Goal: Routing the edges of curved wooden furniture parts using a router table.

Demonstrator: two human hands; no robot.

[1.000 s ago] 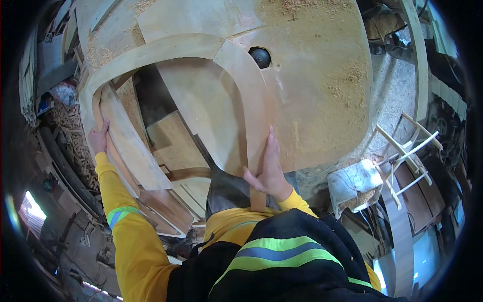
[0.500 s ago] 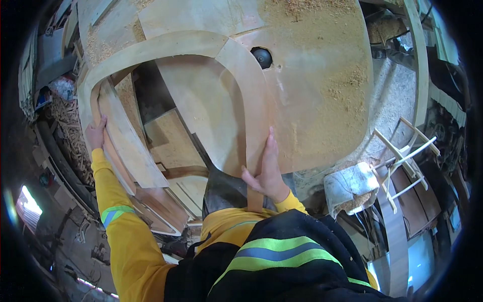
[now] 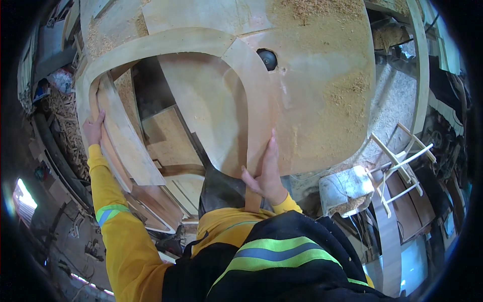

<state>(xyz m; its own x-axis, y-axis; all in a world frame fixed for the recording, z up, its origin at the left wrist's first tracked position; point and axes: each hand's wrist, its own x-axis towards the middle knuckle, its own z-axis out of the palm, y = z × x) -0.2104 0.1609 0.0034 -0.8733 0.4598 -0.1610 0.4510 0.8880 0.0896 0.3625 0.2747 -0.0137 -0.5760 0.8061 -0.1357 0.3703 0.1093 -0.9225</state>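
Observation:
A large curved wooden frame (image 3: 173, 41), arched like a horseshoe, lies over the sawdust-strewn worktable (image 3: 322, 110). Its lower right leg reaches back to my waist. On the left side of the frame, my left hand (image 3: 93, 130) is closed around the edge, thumb up on the inner side. My right hand (image 3: 269, 173) spans the right leg, its thumb at the inner edge and its fingers stretched along the outer edge. Just beyond the frame's right curve, a dark round metal part (image 3: 267, 59) shows in a hole in the tabletop.
Curved wooden pieces (image 3: 126, 133) show inside the frame's left part. Right of the table stand a whitish container (image 3: 347, 191) with shavings and a bare wooden stool-like frame (image 3: 402, 163). Wood scraps (image 3: 65, 118) are heaped at far left. Shavings (image 3: 312, 10) cover the table's far part.
The view has turned slightly, so the surroundings sit a little differently. Both hands keep their places on the frame, which shows no clear movement against the table.

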